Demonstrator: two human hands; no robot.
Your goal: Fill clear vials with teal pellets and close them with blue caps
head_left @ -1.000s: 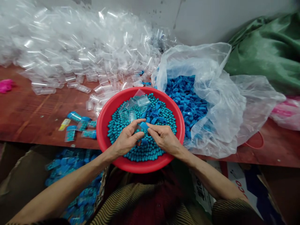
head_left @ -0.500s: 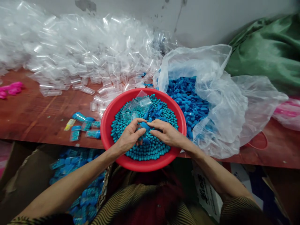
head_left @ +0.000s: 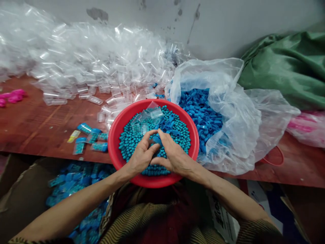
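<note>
Tabletop [head_left: 40, 125] of reddish brown stretches behind the worker, banked at the back with a heap of clear plastic tubes [head_left: 83, 64] and, at right, a translucent bag [head_left: 236, 125] spilling blue caps [head_left: 203, 118]. At its front edge sits a red basin [head_left: 113, 144] of turquoise beads [head_left: 129, 140], over which two hands meet. The right hand [head_left: 175, 157] arches with thumb and forefinger spread wide; whether it touches the piece cannot be told. The left hand [head_left: 139, 156] is narrowed around a small blue-topped piece [head_left: 156, 139], apparently held between thumb and fingers. That piece lies between the hands, above the beads, nearer the left thumb and to the left of the right palm; fingers hide its long axis.
</note>
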